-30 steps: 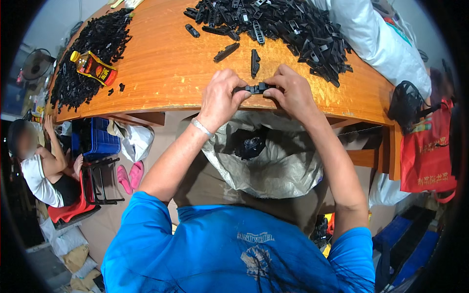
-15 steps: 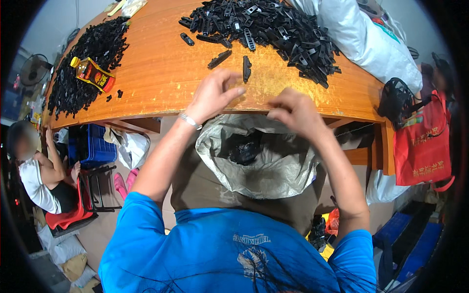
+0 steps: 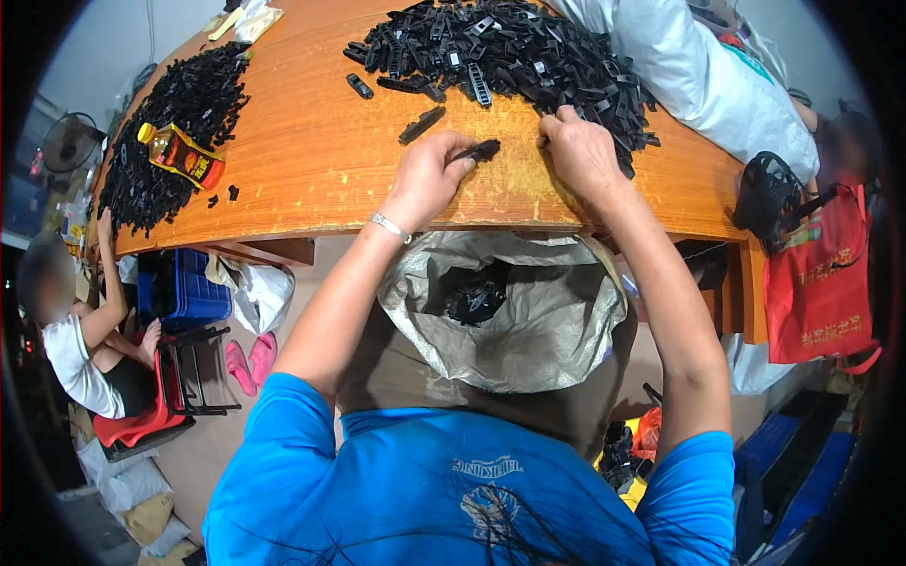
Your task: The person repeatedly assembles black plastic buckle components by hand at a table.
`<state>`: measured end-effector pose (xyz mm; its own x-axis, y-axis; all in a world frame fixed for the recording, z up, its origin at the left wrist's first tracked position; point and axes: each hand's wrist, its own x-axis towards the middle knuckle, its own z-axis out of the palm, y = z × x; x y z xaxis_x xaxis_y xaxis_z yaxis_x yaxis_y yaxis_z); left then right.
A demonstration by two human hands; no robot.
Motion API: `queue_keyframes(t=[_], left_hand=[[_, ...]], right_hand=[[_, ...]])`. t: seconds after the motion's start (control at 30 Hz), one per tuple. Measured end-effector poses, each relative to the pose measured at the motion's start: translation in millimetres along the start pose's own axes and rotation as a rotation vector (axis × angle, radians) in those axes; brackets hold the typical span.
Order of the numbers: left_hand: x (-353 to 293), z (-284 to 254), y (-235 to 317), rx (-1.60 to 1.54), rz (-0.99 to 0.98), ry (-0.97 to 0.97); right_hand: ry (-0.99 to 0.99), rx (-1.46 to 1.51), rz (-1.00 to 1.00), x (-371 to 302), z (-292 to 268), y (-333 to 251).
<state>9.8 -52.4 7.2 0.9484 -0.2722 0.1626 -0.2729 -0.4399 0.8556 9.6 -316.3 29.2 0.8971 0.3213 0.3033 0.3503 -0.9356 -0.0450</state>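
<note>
Between the thumb and fingers of my left hand is a small, dark, elongated black plastic part, held just above the worn tabletop. My right hand reaches to the near edge of a large heap of black plastic parts. Its fingers are pinched together, and what they hold is mostly hidden. A few loose parts lie apart from the heap, among them a long black piece beyond my left hand and a shorter piece. Below the table edge, an open woven sack with black contents lies in my lap.
A second black heap covers the table's left end, with a yellow-capped bottle on it. A full white sack lies at the right. A red bag hangs at the right corner. A person sits at the left.
My left hand has picked up the black part that lay on the table. My right hand has moved forward from above the sack to the heap's edge.
</note>
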Motion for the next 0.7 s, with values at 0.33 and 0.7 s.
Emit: queue_keyframes(t=[0.33, 0.7], left_hand=[[-11, -2, -2, 0.388, 0.293, 0.084], [-24, 0, 22, 0.196, 0.458, 0.044]], right_hand=[[0.220, 0.568, 0.251, -29, 11, -35], [0.211, 1.291, 0.317, -41, 4, -69]])
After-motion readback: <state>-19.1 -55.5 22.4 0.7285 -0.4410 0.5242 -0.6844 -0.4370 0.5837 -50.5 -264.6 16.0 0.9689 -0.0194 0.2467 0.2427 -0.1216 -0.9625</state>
